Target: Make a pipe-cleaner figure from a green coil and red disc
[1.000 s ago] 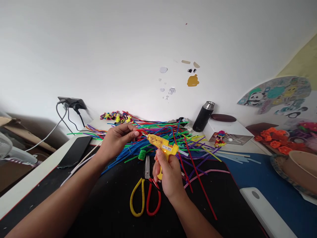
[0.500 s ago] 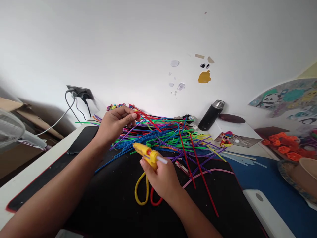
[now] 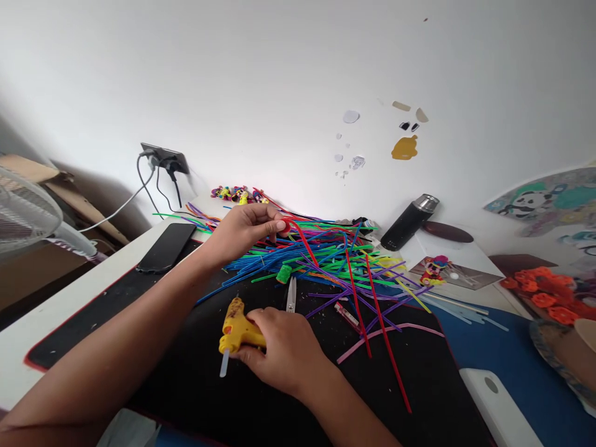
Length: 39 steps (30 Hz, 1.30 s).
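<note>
My left hand (image 3: 249, 228) pinches a red pipe cleaner (image 3: 305, 241), coiled at the end by my fingertips, with its loose tail hanging over the pile. Lower down, my right hand (image 3: 286, 347) grips a yellow hot glue gun (image 3: 238, 329) by the handle; a clear glue stick (image 3: 224, 363) pokes out of its back. Just beyond the right hand lie scissors (image 3: 292, 295), their handles hidden under that hand. A small green fuzzy roll (image 3: 284, 274) rests near the scissors' tips. Pipe cleaners (image 3: 261, 264) of many colours are heaped behind.
A black phone (image 3: 166, 247) lies on the left of the black mat (image 3: 195, 385). Along the wall sit several small colourful figures (image 3: 239, 194) and a black thermos (image 3: 410, 221). Another figure (image 3: 435, 270) stands at right, beyond a white device (image 3: 496, 403). A fan (image 3: 28, 205) is at far left.
My right hand has brought the glue gun down and left towards the mat and turned it. The scissors' blades and green roll have come into view. My left hand still holds the red pipe cleaner.
</note>
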Tool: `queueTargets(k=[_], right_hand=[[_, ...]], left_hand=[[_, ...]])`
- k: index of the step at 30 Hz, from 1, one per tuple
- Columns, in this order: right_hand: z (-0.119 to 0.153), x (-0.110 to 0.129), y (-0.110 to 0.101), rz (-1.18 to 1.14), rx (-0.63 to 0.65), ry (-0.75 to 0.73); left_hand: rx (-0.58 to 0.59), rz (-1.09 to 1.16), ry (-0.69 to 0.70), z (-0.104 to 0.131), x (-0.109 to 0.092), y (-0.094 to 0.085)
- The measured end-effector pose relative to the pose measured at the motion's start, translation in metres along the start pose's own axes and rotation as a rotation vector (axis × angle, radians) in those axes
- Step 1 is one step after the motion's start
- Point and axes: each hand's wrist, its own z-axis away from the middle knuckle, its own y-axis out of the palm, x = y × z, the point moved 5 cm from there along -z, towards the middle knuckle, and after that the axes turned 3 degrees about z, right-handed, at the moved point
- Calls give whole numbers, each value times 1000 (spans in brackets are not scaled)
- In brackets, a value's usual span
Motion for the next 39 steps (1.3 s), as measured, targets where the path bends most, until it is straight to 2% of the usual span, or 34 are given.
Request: queueTargets(k=[3, 6, 10, 13, 17, 19, 25, 32, 39], right_hand=[[0, 1, 4, 0, 13, -68], [-1, -1, -1, -85, -69, -94], [4, -13, -32, -314, -400, -27], [12, -30, -56, -453, -636, 83], [19, -51, -74, -547, -820, 202], [19, -57, -76, -544, -834, 233], [14, -59, -70, -459, -770, 231], [13, -60, -68, -577, -763, 243], [12, -60, -64, -584, -728, 246]], left_hand=[[32, -8, -56, -1, 7, 2], [71, -28, -84, -2, 10, 4], [130, -83, -53, -2, 10, 8], [175, -118, -47, -2, 14, 12], [230, -139, -52, 0, 19, 17], [246, -147, -52, 2, 18, 21], [319, -144, -96, 7, 12, 32], [385, -109, -138, 12, 13, 41], [430, -88, -169, 14, 15, 44]])
